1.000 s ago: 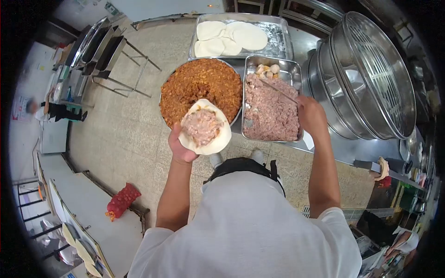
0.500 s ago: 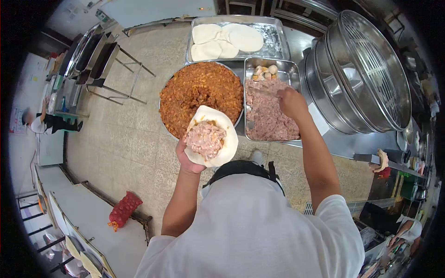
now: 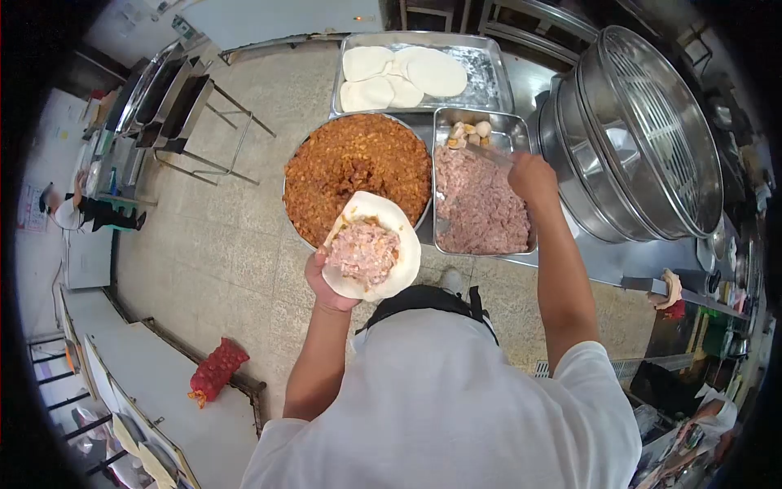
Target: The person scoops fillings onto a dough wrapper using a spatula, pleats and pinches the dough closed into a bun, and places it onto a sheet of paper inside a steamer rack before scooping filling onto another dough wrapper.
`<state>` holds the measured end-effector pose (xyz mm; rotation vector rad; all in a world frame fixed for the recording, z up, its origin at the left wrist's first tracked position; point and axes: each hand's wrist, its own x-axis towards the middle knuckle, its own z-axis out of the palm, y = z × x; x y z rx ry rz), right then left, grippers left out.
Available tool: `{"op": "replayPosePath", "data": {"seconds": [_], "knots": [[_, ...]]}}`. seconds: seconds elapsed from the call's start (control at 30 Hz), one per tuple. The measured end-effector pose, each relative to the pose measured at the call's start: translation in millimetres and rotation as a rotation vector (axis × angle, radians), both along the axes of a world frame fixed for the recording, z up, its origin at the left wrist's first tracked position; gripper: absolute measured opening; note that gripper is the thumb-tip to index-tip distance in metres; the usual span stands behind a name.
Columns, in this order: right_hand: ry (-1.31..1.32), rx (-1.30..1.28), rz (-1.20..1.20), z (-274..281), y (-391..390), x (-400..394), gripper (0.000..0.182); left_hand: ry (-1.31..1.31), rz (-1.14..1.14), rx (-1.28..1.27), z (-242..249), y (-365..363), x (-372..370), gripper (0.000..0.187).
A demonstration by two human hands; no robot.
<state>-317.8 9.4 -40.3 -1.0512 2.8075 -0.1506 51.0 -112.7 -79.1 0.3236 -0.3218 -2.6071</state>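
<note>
Left hand [image 3: 326,281]: cupped under dough wrapper [image 3: 399,269], open-faced, mound of pink meat filling [image 3: 362,251] already on it; edges not yet folded or sealed.
Right hand [image 3: 531,178]: closed on thin metal spreader [image 3: 487,155], tip over meat tray [image 3: 482,200].
Wrapper position: in front of round bowl of brown filling [image 3: 357,167]; meat tray just right of bowl.
Behind bowl: flour-dusted tray [image 3: 489,77], four unfilled dough rounds [image 3: 403,72] left.
Right of meat tray: stacked steamers [image 3: 643,130] on desk.

Kitchen interior seen from above: beige tiled floor [image 3: 220,236]; metal-framed stools [image 3: 191,114] at upper left; red mesh sack [image 3: 213,371] beside a white bench [image 3: 147,367]; stacked steel steamers [image 3: 643,138] at right on a steel table [image 3: 607,265].
</note>
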Motion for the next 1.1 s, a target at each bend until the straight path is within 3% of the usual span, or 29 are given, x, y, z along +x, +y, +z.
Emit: {"op": "replayPosePath", "data": {"seconds": [0.07, 0.4, 0.57, 0.87, 1.1], "knots": [[-0.027, 0.104, 0.011, -1.6, -8.6, 0.4, 0.026, 0.107, -0.020, 0.034, -1.5, 2.8, 2.3, 0.085], [-0.095, 0.077, -0.014, -10.0, -24.5, 8.5, 0.029, 0.092, -0.039, 0.021, 1.4, 1.9, 5.1, 0.084], [0.124, -0.159, 0.133, -33.2, -6.9, -12.6, 0.027, 0.103, -0.015, 0.050, -0.5, 3.2, 10.2, 0.081], [0.107, 0.023, 0.189, -34.4, -26.7, -20.0, 0.026, 0.162, -0.037, 0.058, 6.1, 1.3, 2.1, 0.080], [0.055, -0.073, 0.197, -36.3, -22.5, -4.1, 0.026, 0.109, -0.003, 0.044, 0.6, 4.2, 3.5, 0.078]]}}
